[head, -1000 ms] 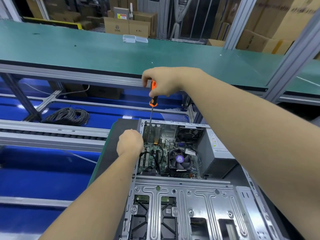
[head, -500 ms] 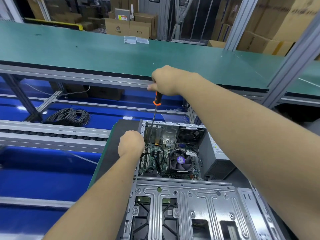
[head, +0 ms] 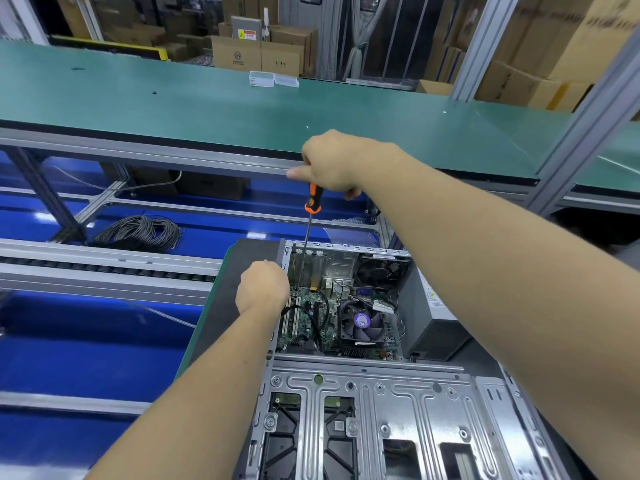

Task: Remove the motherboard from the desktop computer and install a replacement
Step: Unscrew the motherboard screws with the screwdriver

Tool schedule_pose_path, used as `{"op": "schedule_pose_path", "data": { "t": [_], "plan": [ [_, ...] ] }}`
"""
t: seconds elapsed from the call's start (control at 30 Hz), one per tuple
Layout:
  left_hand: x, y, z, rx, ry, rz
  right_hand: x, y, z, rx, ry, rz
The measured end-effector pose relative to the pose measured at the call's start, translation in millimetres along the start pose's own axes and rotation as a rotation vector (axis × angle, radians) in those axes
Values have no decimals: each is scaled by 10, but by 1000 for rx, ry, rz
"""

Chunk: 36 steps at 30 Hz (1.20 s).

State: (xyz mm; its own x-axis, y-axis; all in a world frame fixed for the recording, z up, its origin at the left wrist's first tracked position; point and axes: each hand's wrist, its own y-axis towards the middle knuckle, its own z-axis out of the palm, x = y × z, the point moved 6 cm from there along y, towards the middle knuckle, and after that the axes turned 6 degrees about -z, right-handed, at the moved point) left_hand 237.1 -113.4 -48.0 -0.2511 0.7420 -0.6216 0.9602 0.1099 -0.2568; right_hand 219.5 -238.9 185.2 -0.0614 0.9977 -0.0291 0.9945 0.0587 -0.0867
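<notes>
right hand [head: 334, 161] grips screwdriver [head: 313, 202], shaft near-vertical, tip at case [head: 346, 245] rear edge | left hand [head: 263, 289] fist-closed on case left wall, contents unclear | motherboard [head: 311, 320] inside case, directly below tip

Orange-black screwdriver [head: 313, 199], green motherboard [head: 308, 315], purple-hubbed fan [head: 362, 322]

Screwdriver [head: 309, 223] tip hidden behind left hand [head: 262, 287]. Handle top concealed inside right hand [head: 332, 161] grip. Computer case [head: 363, 410] cut off at bottom edge.
</notes>
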Motion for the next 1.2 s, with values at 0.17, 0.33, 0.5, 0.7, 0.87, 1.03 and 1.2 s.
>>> {"op": "schedule_pose_path", "data": {
  "t": [0.17,0.33,0.5,0.7,0.87,1.03,1.2],
  "plan": [
    [-4,-2,-3,-16,-14,-2,37,-30,59,88,96,-111],
    [1,4,0,-20,-17,0,5,-2,44,-49,26,-90],
    [2,19,5,-24,-4,-20,28,-37,102,17,163,-92],
    [10,42,24,-30,-9,-41,81,-30,114,-1,226,-185],
    [8,31,24,-30,-14,-31,8,-57,98,-67,261,-125],
    [8,30,16,-19,-8,-34,-113,-92,62,-95,328,-91],
    [-4,14,4,-35,-9,-4,-181,-146,-7,-139,372,-66]
  ]
}}
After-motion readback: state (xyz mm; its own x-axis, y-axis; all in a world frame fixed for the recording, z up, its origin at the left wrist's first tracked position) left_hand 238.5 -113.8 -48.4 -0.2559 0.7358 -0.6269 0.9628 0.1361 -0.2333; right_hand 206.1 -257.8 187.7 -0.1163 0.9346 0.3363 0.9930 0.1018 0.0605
